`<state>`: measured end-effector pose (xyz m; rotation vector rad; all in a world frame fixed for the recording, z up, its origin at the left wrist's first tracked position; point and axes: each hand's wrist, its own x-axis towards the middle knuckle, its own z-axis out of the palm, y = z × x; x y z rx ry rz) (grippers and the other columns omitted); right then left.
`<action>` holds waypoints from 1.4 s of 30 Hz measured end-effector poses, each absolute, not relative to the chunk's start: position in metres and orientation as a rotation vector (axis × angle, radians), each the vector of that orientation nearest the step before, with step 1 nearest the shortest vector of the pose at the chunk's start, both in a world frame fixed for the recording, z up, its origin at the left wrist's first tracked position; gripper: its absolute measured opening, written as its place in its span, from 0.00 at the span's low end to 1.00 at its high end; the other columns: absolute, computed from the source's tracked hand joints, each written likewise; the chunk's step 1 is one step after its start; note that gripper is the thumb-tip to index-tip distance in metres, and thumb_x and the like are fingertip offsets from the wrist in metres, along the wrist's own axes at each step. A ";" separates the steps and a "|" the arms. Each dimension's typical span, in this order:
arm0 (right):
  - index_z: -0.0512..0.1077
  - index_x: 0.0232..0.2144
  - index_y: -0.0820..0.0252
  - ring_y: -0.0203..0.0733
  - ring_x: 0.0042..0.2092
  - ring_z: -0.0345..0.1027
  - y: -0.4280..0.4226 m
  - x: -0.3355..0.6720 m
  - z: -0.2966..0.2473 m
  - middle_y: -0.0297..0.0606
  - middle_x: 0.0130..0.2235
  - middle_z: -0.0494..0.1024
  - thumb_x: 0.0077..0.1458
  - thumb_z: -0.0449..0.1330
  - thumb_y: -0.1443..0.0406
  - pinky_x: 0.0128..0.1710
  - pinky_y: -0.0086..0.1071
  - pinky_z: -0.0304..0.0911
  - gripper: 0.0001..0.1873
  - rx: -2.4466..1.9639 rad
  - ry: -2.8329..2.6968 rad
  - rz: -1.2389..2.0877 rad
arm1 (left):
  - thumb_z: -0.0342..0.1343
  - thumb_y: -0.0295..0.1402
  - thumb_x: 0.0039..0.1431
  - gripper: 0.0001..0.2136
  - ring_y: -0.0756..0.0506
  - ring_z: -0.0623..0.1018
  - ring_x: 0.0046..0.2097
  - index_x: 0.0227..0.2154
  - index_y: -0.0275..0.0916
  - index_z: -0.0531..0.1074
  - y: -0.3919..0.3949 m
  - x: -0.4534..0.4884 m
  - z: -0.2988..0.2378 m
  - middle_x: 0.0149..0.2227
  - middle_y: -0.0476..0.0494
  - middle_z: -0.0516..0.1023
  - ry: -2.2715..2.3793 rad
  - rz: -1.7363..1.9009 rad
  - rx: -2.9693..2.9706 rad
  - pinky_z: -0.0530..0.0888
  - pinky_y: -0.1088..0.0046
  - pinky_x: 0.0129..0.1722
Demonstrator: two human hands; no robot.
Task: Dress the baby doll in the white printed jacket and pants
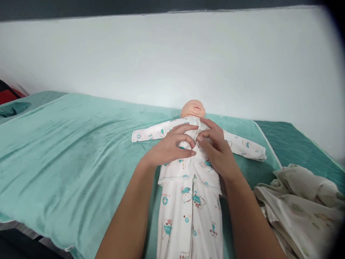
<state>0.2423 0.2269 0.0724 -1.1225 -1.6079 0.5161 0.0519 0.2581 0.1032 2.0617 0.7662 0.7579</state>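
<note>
A doll (193, 108) lay on its back across a pale green sheet (81, 162), in the middle of the scene, its bare head at the far end close to a white wall (121, 61). It wore a white shirt (196, 163) and white trousers (190, 219), both printed with small animals and shapes in teal, red and brown. The left sleeve (151, 133) and the right sleeve (245, 145) stretched out to either side, and the trousers ran down toward the near edge.

Two bare hands came in from the near side and met over the doll's chest, at the front of the shirt. The left hand (169, 149) had its fingers bent and its thumb a little apart from them — a grip partly open, with nothing seen in it. The right hand (217, 147) was more closely bent, thumb and a finger together at the middle of the shirt — whether that grip had hold of the fabric could not be told.

At the near right, beside the right forearm (248, 212), a pale patterned cloth (302, 212) lay in a heap. Beyond it was a darker green mat (291, 140). A red and black object (9, 94) showed at the far left.
</note>
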 end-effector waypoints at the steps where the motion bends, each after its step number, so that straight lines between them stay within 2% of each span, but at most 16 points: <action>1: 0.74 0.32 0.49 0.47 0.69 0.48 0.227 0.243 0.072 0.29 0.64 0.64 0.62 0.57 0.58 0.67 0.52 0.45 0.08 -1.116 -1.630 0.509 | 0.61 0.30 0.56 0.02 0.40 0.57 0.69 0.31 0.45 0.76 0.258 0.052 0.104 0.66 0.52 0.63 0.759 0.759 2.054 0.73 0.62 0.55; 7: 0.75 0.25 0.51 0.47 0.71 0.41 0.227 0.247 0.074 0.26 0.65 0.64 0.63 0.56 0.56 0.69 0.53 0.41 0.16 -1.101 -1.812 0.562 | 0.59 0.26 0.54 0.06 0.39 0.61 0.67 0.32 0.44 0.76 0.258 0.056 0.104 0.64 0.47 0.65 0.773 0.790 2.039 0.71 0.60 0.56; 9: 0.74 0.25 0.51 0.48 0.71 0.39 0.226 0.249 0.076 0.24 0.66 0.63 0.63 0.57 0.56 0.69 0.54 0.41 0.15 -1.116 -1.822 0.616 | 0.58 0.25 0.53 0.06 0.39 0.62 0.67 0.31 0.43 0.76 0.259 0.056 0.103 0.64 0.47 0.66 0.772 0.809 2.046 0.71 0.61 0.56; 12: 0.75 0.28 0.50 0.49 0.72 0.37 0.224 0.252 0.078 0.24 0.67 0.60 0.60 0.60 0.56 0.69 0.54 0.41 0.10 -1.098 -1.835 0.679 | 0.57 0.23 0.52 0.06 0.41 0.63 0.66 0.29 0.42 0.74 0.260 0.056 0.101 0.62 0.47 0.67 0.764 0.836 2.071 0.70 0.61 0.58; 17: 0.73 0.35 0.49 0.48 0.72 0.41 0.222 0.256 0.080 0.28 0.68 0.59 0.58 0.63 0.60 0.69 0.51 0.44 0.03 -1.000 -1.884 0.702 | 0.57 0.24 0.51 0.05 0.41 0.64 0.65 0.28 0.41 0.71 0.257 0.060 0.100 0.61 0.48 0.68 0.822 0.857 2.107 0.66 0.60 0.62; 22: 0.75 0.40 0.47 0.47 0.72 0.38 0.222 0.261 0.077 0.26 0.69 0.57 0.58 0.63 0.62 0.69 0.50 0.43 0.06 -0.981 -1.885 0.741 | 0.56 0.23 0.52 0.06 0.42 0.65 0.64 0.30 0.42 0.70 0.252 0.065 0.102 0.59 0.47 0.70 0.866 0.887 2.178 0.64 0.57 0.64; 27: 0.76 0.37 0.48 0.48 0.72 0.38 0.222 0.262 0.077 0.25 0.68 0.58 0.60 0.62 0.59 0.70 0.49 0.42 0.04 -1.027 -1.831 0.816 | 0.55 0.29 0.59 0.04 0.42 0.62 0.67 0.35 0.43 0.74 0.255 0.056 0.104 0.64 0.48 0.66 0.803 0.779 2.213 0.61 0.55 0.66; 31: 0.76 0.34 0.48 0.46 0.71 0.41 0.222 0.260 0.078 0.25 0.67 0.60 0.60 0.62 0.58 0.69 0.47 0.43 0.04 -1.005 -1.786 0.847 | 0.52 0.34 0.65 0.09 0.43 0.54 0.71 0.41 0.46 0.77 0.263 0.045 0.100 0.68 0.51 0.60 0.697 0.685 2.210 0.57 0.55 0.68; 34: 0.77 0.35 0.47 0.46 0.71 0.41 0.222 0.260 0.079 0.25 0.67 0.60 0.60 0.62 0.58 0.69 0.47 0.43 0.04 -1.006 -1.772 0.856 | 0.52 0.34 0.66 0.10 0.44 0.53 0.71 0.44 0.47 0.77 0.268 0.041 0.097 0.68 0.51 0.60 0.623 0.683 2.194 0.56 0.57 0.69; 42: 0.77 0.33 0.49 0.47 0.71 0.41 0.222 0.259 0.079 0.26 0.67 0.61 0.61 0.61 0.58 0.69 0.48 0.42 0.06 -1.015 -1.778 0.853 | 0.54 0.38 0.65 0.08 0.42 0.56 0.70 0.36 0.43 0.76 0.265 0.045 0.099 0.67 0.50 0.61 0.661 0.703 2.176 0.59 0.57 0.67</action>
